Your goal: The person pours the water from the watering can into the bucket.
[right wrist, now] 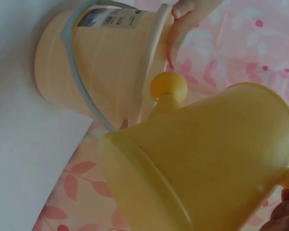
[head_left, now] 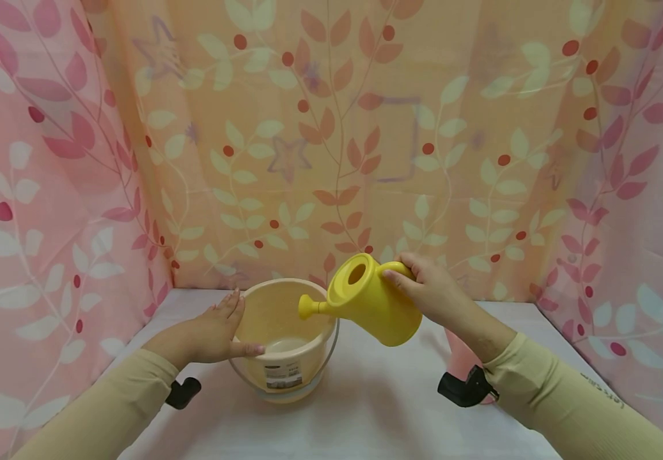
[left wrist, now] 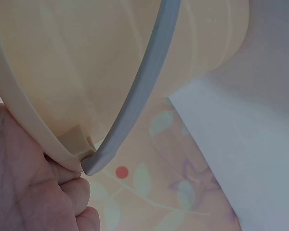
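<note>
A cream bucket (head_left: 285, 300) with a label on its front stands on the table, its grey handle (left wrist: 149, 72) hanging down on the front side. My left hand (head_left: 213, 329) rests on the left part of the bucket's rim, fingers straight and thumb along the front edge. My right hand (head_left: 431, 291) grips the handle of a yellow watering can (head_left: 380, 306). The can is held tilted above the table, its round spout head (right wrist: 168, 86) over the right part of the bucket's opening. In the right wrist view, fingertips (right wrist: 282, 224) curl round the can's handle.
Behind my right wrist stands a pink object (head_left: 460, 354), mostly hidden by the arm and the black wrist camera (head_left: 466, 386). The white table (head_left: 377, 409) is bordered by leaf-patterned cloth (head_left: 331, 160) at the back and both sides.
</note>
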### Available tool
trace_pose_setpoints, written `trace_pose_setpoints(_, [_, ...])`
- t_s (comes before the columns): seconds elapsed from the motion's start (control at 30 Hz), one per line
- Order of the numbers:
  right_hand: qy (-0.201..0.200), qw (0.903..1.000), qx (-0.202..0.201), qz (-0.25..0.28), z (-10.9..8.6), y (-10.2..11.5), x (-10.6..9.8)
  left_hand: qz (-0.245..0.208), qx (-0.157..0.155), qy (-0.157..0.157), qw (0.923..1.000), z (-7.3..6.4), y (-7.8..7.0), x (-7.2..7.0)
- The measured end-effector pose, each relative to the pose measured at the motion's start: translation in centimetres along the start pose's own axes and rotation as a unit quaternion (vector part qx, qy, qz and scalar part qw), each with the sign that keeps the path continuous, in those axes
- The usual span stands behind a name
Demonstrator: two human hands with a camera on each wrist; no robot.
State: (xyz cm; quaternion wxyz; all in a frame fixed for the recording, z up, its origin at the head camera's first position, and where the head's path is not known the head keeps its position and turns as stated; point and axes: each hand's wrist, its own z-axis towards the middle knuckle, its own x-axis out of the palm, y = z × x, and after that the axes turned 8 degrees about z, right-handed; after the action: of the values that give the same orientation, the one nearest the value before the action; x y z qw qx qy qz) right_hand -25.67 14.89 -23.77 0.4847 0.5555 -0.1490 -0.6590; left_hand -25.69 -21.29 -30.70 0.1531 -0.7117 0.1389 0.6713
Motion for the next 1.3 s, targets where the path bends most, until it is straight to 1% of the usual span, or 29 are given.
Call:
trace_pose_setpoints(0.33, [-0.001, 0.9999, 0.01, 0.005, 0.19, -0.09, -0.01, -0.005, -0.005, 0.003, 1.0, -0.11, -0.14, -0.06])
trace_pose_setpoints(0.63, [-0.005, 1.0, 0.001, -0.007, 0.28, 0.16, 0.06, -0.003, -0.006, 0.005, 1.0, -0.02, -0.09, 0.01])
trace_pose_setpoints(1.1, [0.002, 0.9999, 0.008, -0.014, 0.31, 0.59, 0.06, 0.0, -0.001, 0.0, 1.0, -0.01, -0.01, -0.03])
trace_pose_setpoints(1.3, [0.005, 0.9998, 0.008, -0.015, 0.41, 0.66, 0.04, -0.003, -0.003, 0.0, 1.0, -0.04, -0.05, -0.05])
